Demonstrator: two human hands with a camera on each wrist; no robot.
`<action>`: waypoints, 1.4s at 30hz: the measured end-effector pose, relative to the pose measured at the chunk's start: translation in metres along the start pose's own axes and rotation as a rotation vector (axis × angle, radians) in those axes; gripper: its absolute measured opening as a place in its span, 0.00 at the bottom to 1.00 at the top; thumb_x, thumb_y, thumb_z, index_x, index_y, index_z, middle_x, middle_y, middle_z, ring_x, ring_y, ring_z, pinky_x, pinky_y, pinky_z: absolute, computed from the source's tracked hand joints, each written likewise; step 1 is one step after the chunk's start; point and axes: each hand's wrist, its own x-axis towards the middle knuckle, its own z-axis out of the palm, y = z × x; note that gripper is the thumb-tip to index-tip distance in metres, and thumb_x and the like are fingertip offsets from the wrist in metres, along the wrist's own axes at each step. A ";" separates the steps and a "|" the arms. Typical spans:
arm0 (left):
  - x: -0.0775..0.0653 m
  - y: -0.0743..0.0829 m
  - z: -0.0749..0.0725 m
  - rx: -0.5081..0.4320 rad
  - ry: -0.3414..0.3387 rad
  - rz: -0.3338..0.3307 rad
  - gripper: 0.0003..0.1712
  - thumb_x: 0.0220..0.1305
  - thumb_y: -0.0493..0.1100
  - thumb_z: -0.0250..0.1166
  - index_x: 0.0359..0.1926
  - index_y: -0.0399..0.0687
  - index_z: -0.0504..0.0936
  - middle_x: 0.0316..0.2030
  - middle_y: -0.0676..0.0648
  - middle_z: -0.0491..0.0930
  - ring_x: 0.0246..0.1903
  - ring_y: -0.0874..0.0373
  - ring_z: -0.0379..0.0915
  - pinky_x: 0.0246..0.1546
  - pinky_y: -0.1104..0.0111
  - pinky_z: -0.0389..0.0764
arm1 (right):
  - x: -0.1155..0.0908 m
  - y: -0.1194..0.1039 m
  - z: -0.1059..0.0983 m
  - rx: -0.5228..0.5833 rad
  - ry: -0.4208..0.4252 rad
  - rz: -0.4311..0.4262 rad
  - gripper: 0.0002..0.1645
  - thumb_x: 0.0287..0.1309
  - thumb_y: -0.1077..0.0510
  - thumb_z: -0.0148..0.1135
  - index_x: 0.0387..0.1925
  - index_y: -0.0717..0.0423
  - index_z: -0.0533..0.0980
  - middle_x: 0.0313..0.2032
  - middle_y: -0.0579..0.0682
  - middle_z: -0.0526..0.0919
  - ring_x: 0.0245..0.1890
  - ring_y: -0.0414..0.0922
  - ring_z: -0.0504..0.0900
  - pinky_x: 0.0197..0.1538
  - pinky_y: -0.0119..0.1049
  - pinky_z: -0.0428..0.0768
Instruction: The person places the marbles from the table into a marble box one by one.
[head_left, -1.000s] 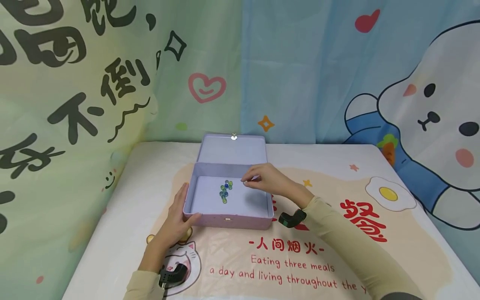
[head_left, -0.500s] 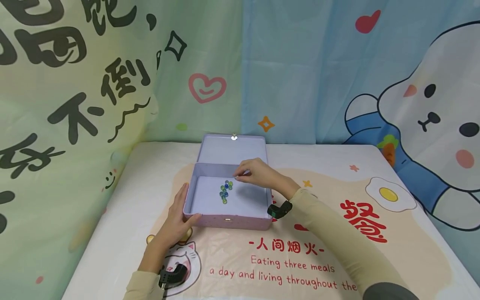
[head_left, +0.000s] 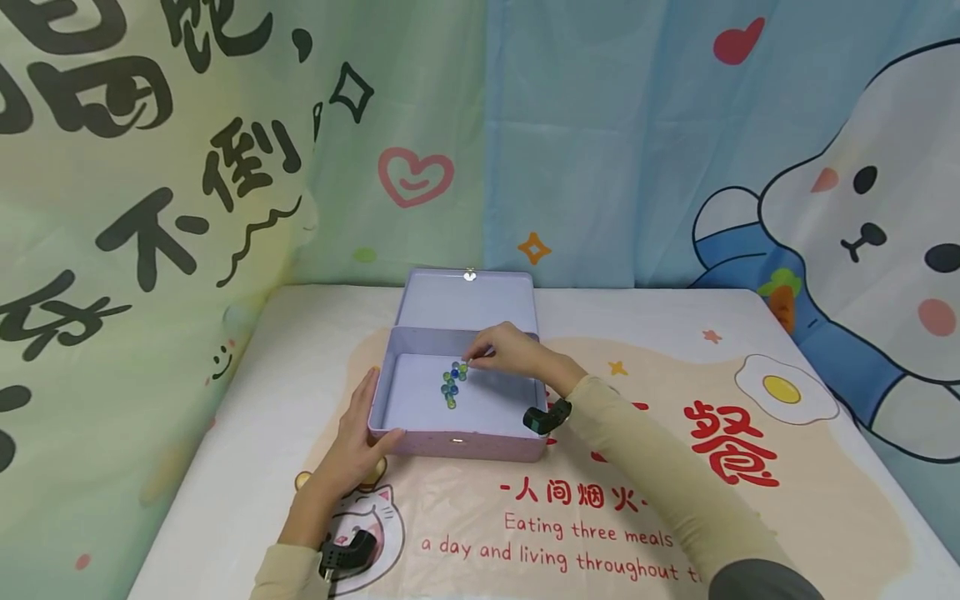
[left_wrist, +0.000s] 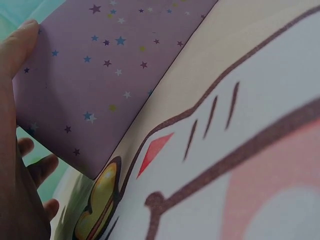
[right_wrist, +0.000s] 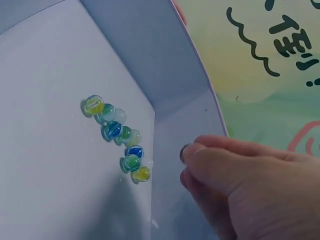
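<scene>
A lilac tin box (head_left: pixel 457 446) lies with its lid (head_left: pixel 465 300) raised behind it. Several glass marbles (head_left: pixel 452 387), blue, green and yellow, form a crooked line on its pale floor. My right hand (head_left: pixel 504 348) hovers inside the box, just above the far end of that line. Its thumb and forefinger pinch a small round marble (right_wrist: pixel 183 151), mostly hidden by the fingertips. My left hand (head_left: pixel 356 429) rests at the box's near left corner, thumb along the front rim and fingers extended along the left side. In the left wrist view its thumb (left_wrist: pixel 20 47) touches the star-patterned front.
The box stands on a table with a printed cloth (head_left: pixel 585 533) that bears red lettering and a fried egg. A cartoon curtain (head_left: pixel 585 150) hangs behind the table's far edge. Black straps with small cameras (head_left: pixel 547 417) are on both wrists.
From over the box's right side, my right hand has moved left, then slightly down toward the marbles, still pinching the small marble. The left hand and the box stay put.
</scene>
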 end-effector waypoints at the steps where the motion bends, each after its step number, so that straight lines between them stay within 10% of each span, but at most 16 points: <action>1: 0.000 0.000 0.000 0.003 0.000 0.000 0.55 0.58 0.54 0.63 0.76 0.60 0.36 0.75 0.48 0.37 0.73 0.38 0.38 0.61 0.30 0.47 | 0.001 0.001 0.002 -0.017 0.008 -0.003 0.10 0.56 0.62 0.65 0.40 0.58 0.84 0.37 0.47 0.86 0.39 0.39 0.83 0.43 0.28 0.81; 26: -0.007 0.003 0.003 0.003 0.002 0.026 0.55 0.58 0.53 0.63 0.76 0.55 0.37 0.75 0.47 0.38 0.72 0.38 0.40 0.62 0.33 0.50 | -0.002 -0.003 0.020 -0.178 -0.071 0.105 0.06 0.51 0.61 0.69 0.35 0.53 0.84 0.34 0.45 0.85 0.35 0.36 0.81 0.41 0.27 0.80; 42: 0.000 0.007 -0.023 0.095 0.011 0.083 0.49 0.61 0.51 0.62 0.75 0.50 0.44 0.75 0.41 0.35 0.72 0.38 0.41 0.59 0.30 0.45 | -0.031 -0.030 -0.016 -0.180 0.079 0.006 0.11 0.61 0.55 0.60 0.42 0.52 0.83 0.43 0.45 0.84 0.47 0.43 0.81 0.54 0.39 0.79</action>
